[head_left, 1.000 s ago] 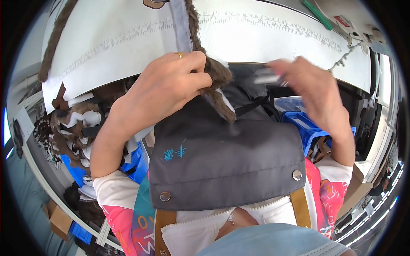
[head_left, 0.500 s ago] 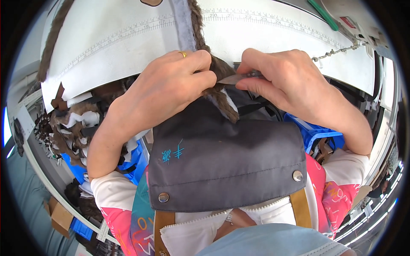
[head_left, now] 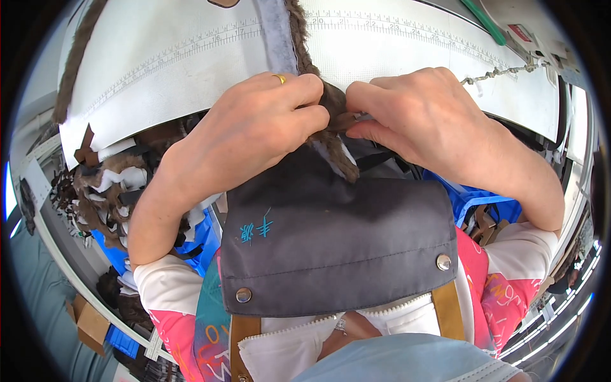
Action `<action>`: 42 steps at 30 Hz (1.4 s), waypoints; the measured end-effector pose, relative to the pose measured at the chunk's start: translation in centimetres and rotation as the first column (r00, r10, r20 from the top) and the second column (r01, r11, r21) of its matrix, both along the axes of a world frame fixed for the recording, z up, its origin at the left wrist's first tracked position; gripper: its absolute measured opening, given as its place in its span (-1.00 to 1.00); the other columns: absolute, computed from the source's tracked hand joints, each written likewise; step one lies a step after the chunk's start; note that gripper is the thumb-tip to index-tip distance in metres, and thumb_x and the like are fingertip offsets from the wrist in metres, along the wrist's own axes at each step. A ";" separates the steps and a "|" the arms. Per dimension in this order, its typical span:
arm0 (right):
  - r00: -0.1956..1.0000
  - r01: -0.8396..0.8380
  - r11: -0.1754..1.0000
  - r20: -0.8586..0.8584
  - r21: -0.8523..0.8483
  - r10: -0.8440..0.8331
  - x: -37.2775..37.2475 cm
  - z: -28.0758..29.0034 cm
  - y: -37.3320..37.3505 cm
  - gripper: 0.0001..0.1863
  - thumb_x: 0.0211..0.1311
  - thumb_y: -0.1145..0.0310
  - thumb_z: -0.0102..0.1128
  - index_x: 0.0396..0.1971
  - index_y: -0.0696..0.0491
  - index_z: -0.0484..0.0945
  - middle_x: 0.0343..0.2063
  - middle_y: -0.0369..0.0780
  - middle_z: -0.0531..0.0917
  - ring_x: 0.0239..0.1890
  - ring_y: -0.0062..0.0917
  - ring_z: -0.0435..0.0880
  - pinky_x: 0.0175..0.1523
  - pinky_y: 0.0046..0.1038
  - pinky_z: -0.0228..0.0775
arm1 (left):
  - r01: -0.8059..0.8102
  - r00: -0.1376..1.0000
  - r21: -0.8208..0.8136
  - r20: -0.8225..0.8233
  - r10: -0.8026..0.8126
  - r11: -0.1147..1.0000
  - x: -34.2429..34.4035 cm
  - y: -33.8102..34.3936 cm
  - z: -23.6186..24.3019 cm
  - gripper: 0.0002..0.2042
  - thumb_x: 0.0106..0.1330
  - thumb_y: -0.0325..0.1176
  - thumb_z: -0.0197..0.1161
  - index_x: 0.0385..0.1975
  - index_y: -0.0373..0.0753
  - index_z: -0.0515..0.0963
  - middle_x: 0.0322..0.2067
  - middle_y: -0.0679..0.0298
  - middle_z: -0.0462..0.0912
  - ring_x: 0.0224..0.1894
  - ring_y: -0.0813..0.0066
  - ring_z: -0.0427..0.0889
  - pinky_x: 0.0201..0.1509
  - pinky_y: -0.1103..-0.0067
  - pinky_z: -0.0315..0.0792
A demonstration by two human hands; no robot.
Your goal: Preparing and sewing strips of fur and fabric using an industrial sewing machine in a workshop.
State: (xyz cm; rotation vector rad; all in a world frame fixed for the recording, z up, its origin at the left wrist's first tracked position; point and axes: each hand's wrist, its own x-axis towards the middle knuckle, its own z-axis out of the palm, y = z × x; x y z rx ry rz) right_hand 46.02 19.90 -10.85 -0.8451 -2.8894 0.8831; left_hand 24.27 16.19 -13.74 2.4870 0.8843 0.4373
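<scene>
My left hand (head_left: 258,127), a ring on one finger, is closed in a pinch around a brown fur strip (head_left: 303,44) with a pale skin side. The strip runs down from the table's far side, passes under the fingers, and its lower end hangs above my dark grey apron (head_left: 344,223). Just to the right, my right hand (head_left: 423,118) pinches a small knife blade (head_left: 349,119) between thumb and fingertips. The blade is close to the fur by the left fingertips; most of it is hidden, and whether it touches the fur I cannot tell.
The white table (head_left: 184,76) carries a printed ruler scale. Fur scraps (head_left: 114,184) are heaped at the left above a blue bin (head_left: 203,239). Another blue bin (head_left: 471,197) stands at the right. A knotted cord (head_left: 499,75) and a green bar (head_left: 482,22) lie at the far right.
My left hand and the fur strip have shifted slightly right. My right hand has moved a little left and turned, so less of the blade shows.
</scene>
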 end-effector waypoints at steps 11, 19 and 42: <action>0.997 -0.051 0.999 0.065 -0.010 0.052 -0.4 -0.2 0.2 -0.81 -0.01 0.37 0.24 -0.48 0.09 0.42 -0.62 -0.19 0.52 -0.51 -0.24 0.54 -0.45 -0.30 0.33 | 0.060 0.998 -0.004 -0.005 -0.060 0.998 0.2 0.1 0.1 -0.92 -0.07 -0.55 0.14 -0.56 -0.28 0.41 -0.49 0.23 0.34 -0.46 0.30 0.42 -0.35 0.47 0.36; 0.980 -0.178 0.965 -0.052 0.194 0.191 -0.8 -0.5 0.0 -0.83 -0.05 0.42 0.23 -0.48 0.07 0.41 -0.68 -0.24 0.45 -0.61 -0.34 0.52 -0.54 -0.37 0.32 | 0.084 0.996 0.054 0.034 -0.086 0.995 0.1 0.1 -0.5 -0.89 -0.08 -0.55 0.14 -0.50 -0.29 0.46 -0.46 0.24 0.38 -0.43 0.33 0.43 -0.32 0.49 0.37; 0.913 -0.132 0.981 -0.367 0.144 0.177 0.0 -5.7 -1.0 -0.80 -0.07 0.46 0.14 -0.37 0.07 0.43 -0.65 -0.23 0.45 -0.62 -0.34 0.51 -0.57 -0.37 0.32 | 0.041 0.984 0.065 0.172 -0.052 0.997 -0.7 -0.1 -0.6 -0.82 -0.14 -0.51 0.29 -0.56 -0.21 0.40 -0.54 0.31 0.33 -0.50 0.35 0.40 -0.45 0.51 0.32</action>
